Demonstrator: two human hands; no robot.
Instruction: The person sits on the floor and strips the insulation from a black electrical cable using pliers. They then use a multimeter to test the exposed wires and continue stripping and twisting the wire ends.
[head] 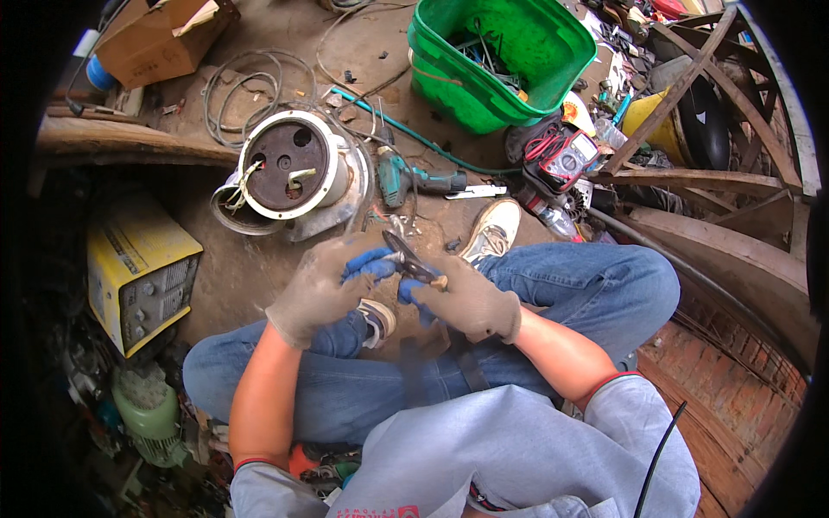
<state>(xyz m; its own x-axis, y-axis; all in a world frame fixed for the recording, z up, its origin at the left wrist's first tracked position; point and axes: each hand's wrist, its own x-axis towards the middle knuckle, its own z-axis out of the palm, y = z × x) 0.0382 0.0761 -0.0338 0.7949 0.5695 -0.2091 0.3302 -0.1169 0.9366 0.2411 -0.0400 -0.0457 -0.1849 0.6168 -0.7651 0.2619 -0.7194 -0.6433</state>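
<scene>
Both my hands wear grey knit gloves with blue fingers and meet above the floor between my legs. My right hand point(463, 294) is closed around a pair of dark-jawed pliers point(408, 254), whose jaws point up and to the left. My left hand point(333, 278) pinches a small metallic piece point(392, 258) beside the pliers' jaws; its exact kind is hard to tell. Just beyond my hands stands a round metal motor or pump housing point(288, 165) with a dark inner plate and pale wires coming out. A teal cordless drill point(401, 178) lies to the right of the housing.
A green plastic bin point(482, 97) with tools stands ahead, a multimeter point(570, 155) on a dark bag to its right. Coiled cable point(243, 97) and a cardboard box point(158, 48) lie ahead left. At left are a yellow machine point(139, 272) and a green motor point(149, 414); metal frames point(719, 188) stand right.
</scene>
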